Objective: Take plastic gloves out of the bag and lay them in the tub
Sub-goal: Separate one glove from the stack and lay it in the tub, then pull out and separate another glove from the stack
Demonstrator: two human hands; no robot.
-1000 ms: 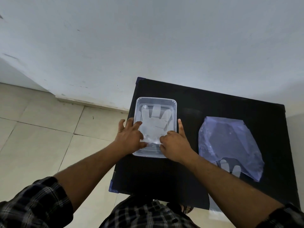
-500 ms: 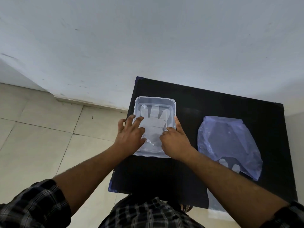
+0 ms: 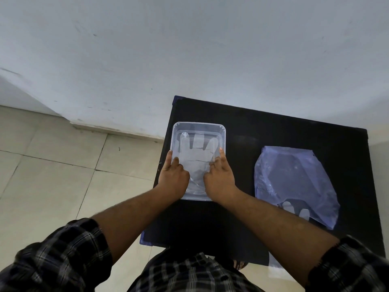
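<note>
Gloves lie flat on the floor of the clear tub, fingers pointing to twelve o'clock, cuff toward six. From my remote seat I read this as the smoothing part of the job: the sheet is thin and springy, so I press it down from both sides to make it sit flat rather than curl up the walls.

My left hand rests at the tub's eight o'clock, fingers stretched and slightly spread, one tip on the left rim and the others flat on the plastic. My right hand sits at four o'clock, forefinger running along the right rim, the remaining fingers bent with tips pressing the glove. Neither hand pinches anything; both are open and pushing down. I cannot tell how many gloves are stacked there, since the film is see-through.

The tub sits at the nine o'clock side of the black table, close to its left edge. The bluish bag lies well apart at three o'clock, mouth toward me, and pale fingertips of another glove show inside near its opening. I judge more remain, so my right hand, being nearer, should reach there next.
</note>
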